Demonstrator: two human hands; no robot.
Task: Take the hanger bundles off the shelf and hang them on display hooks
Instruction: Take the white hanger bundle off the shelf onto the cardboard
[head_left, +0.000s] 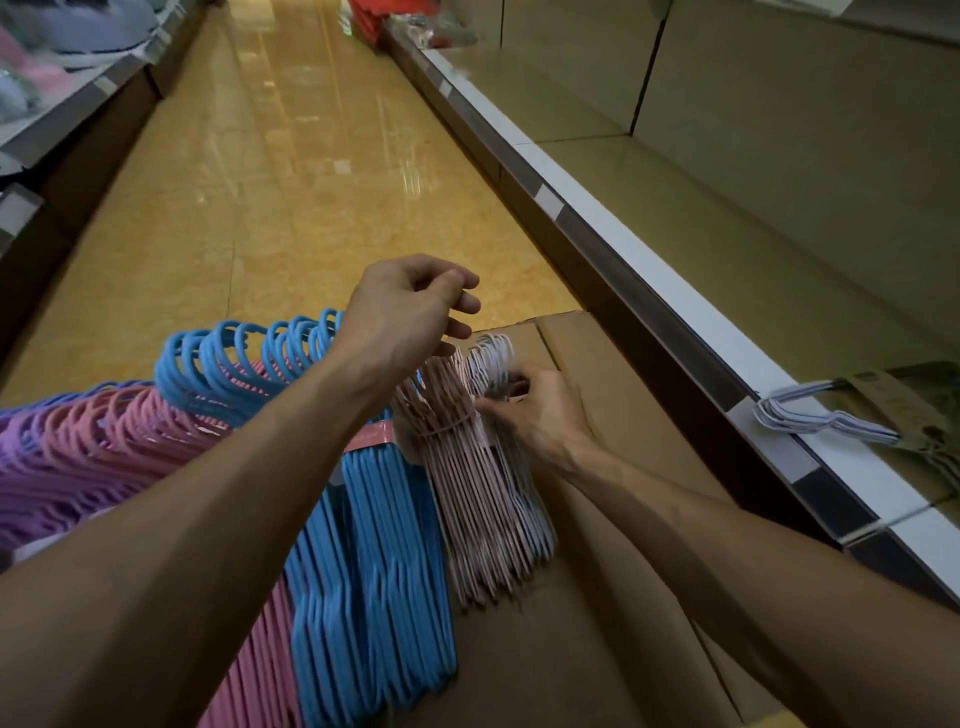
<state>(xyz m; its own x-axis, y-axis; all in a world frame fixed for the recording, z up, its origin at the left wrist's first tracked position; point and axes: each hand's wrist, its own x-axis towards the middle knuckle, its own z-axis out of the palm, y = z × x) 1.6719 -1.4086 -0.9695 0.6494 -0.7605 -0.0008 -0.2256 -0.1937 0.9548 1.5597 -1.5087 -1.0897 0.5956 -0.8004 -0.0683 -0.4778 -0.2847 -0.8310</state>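
Note:
A pale pink hanger bundle (483, 499) lies on a cardboard box (613, 426), tied near its necks with a band. My right hand (535, 410) grips this bundle at the necks, just below the hooks. My left hand (410, 306) hovers above the hooks with its fingers loosely curled and nothing in it. Left of the pale bundle lie blue hanger bundles (384, 551), pink hanger bundles (109, 431) and purple hanger bundles (36, 478). A white hanger bundle (826, 415) with a cardboard label lies on the shelf (727, 260) at the right.
The shelf's front rail (649, 291) runs diagonally along the right. A glossy yellow tiled aisle floor (291, 171) stretches ahead. Another shelf unit (62, 104) with goods lines the left side. Red items (369, 15) sit far down the aisle.

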